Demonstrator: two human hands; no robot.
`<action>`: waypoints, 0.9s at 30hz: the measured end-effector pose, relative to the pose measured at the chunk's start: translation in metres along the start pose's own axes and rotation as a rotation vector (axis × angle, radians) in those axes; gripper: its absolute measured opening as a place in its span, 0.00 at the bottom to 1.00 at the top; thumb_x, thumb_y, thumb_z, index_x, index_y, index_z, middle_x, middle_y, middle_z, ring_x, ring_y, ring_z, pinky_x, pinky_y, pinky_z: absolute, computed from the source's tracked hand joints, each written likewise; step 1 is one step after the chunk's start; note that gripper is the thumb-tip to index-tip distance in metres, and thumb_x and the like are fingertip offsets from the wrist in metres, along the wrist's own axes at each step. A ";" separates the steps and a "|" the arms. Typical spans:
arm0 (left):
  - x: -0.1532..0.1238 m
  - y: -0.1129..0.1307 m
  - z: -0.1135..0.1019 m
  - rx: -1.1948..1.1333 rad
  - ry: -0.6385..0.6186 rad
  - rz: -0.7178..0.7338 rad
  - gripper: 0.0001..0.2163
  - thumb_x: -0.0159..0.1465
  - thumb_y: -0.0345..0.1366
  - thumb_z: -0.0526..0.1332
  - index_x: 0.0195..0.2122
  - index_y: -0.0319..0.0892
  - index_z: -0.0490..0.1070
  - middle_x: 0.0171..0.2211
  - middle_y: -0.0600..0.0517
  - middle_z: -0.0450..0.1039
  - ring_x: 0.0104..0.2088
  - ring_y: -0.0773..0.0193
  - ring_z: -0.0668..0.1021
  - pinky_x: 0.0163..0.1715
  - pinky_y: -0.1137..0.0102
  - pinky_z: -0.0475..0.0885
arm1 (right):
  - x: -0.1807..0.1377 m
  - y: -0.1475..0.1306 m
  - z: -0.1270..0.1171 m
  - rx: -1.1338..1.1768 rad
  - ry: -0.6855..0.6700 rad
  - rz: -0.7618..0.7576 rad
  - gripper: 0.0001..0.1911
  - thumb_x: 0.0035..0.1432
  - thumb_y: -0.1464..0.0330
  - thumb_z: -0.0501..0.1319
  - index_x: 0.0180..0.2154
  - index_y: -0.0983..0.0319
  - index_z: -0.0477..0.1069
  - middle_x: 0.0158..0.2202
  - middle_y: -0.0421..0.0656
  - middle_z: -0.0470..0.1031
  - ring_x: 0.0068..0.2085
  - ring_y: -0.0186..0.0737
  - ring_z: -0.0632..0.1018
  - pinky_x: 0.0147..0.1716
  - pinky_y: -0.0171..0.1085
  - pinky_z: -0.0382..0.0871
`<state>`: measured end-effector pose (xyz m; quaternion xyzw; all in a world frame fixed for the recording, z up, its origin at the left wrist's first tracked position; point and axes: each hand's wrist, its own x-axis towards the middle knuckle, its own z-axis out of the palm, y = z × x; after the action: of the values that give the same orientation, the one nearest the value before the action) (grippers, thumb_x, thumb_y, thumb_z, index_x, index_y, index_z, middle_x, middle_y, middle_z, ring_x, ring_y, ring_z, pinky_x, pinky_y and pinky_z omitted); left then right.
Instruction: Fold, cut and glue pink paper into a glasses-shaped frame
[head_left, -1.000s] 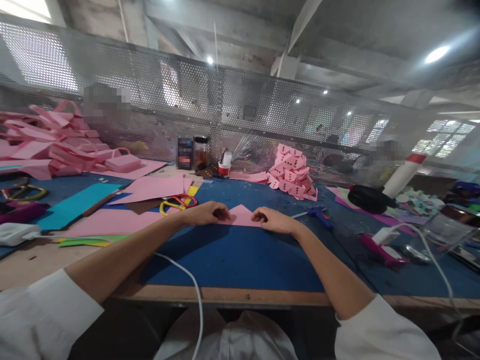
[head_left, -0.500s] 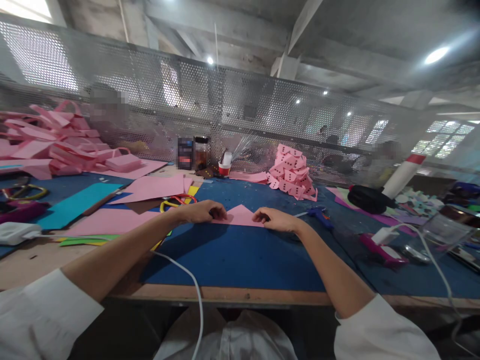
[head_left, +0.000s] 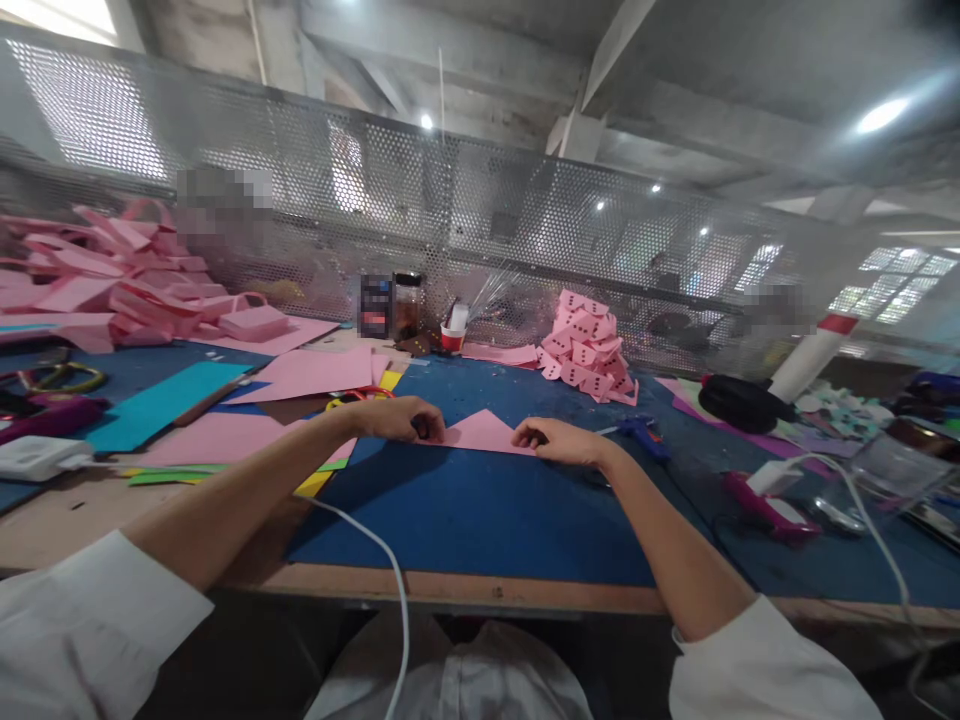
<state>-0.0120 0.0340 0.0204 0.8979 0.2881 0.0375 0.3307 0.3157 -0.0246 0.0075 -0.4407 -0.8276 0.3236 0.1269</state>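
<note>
A folded piece of pink paper (head_left: 484, 432), with a peak at its top edge, lies on the blue work mat (head_left: 465, 520) in front of me. My left hand (head_left: 405, 418) has its fingers curled closed at the paper's left end. Something dark shows in the curl of those fingers; whether it is an object or shadow I cannot tell. At the opposite end, my right hand (head_left: 562, 441) is closed with bent fingertips pressed on the paper's right corner. A blue glue gun (head_left: 643, 436) lies just beyond my right hand.
Pink paper baskets (head_left: 127, 280) are heaped at the far left, and dotted pink pieces (head_left: 583, 350) at the back. Pink sheets (head_left: 319, 375), scissors (head_left: 360, 397) and a teal sheet (head_left: 169, 405) lie leftward. A white cable (head_left: 375, 540) crosses the front edge. Perforated metal screen (head_left: 495, 220) stands behind.
My hands have moved slightly apart along the pink paper, so a little more of it shows between them. The whole view has shifted slightly.
</note>
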 end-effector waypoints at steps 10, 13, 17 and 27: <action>-0.002 -0.014 -0.005 -0.022 -0.045 0.046 0.20 0.46 0.24 0.56 0.41 0.39 0.75 0.37 0.51 0.75 0.38 0.63 0.74 0.38 0.75 0.68 | -0.004 0.000 -0.005 -0.008 -0.031 0.001 0.26 0.43 0.84 0.52 0.45 0.64 0.70 0.45 0.45 0.74 0.41 0.35 0.73 0.42 0.35 0.66; -0.001 -0.014 -0.006 -0.021 -0.046 0.052 0.20 0.47 0.24 0.56 0.41 0.39 0.75 0.38 0.51 0.74 0.38 0.63 0.73 0.38 0.75 0.68 | -0.004 0.001 -0.006 -0.002 -0.040 0.001 0.27 0.43 0.84 0.52 0.45 0.64 0.70 0.45 0.45 0.74 0.41 0.35 0.73 0.42 0.35 0.66; -0.002 -0.014 -0.006 -0.018 -0.048 0.053 0.19 0.47 0.24 0.57 0.41 0.39 0.75 0.37 0.52 0.74 0.39 0.63 0.73 0.38 0.75 0.68 | -0.005 0.002 -0.007 0.008 -0.045 -0.001 0.28 0.42 0.85 0.51 0.46 0.64 0.70 0.45 0.45 0.74 0.42 0.35 0.73 0.43 0.34 0.67; -0.003 -0.014 -0.007 -0.010 -0.058 0.051 0.20 0.47 0.24 0.56 0.41 0.40 0.75 0.38 0.52 0.75 0.40 0.63 0.74 0.40 0.74 0.68 | -0.007 0.003 -0.008 0.020 -0.032 0.000 0.26 0.44 0.83 0.53 0.45 0.63 0.71 0.45 0.45 0.75 0.42 0.35 0.74 0.43 0.35 0.67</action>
<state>-0.0237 0.0451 0.0178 0.9041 0.2551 0.0214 0.3423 0.3251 -0.0257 0.0122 -0.4340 -0.8264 0.3389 0.1180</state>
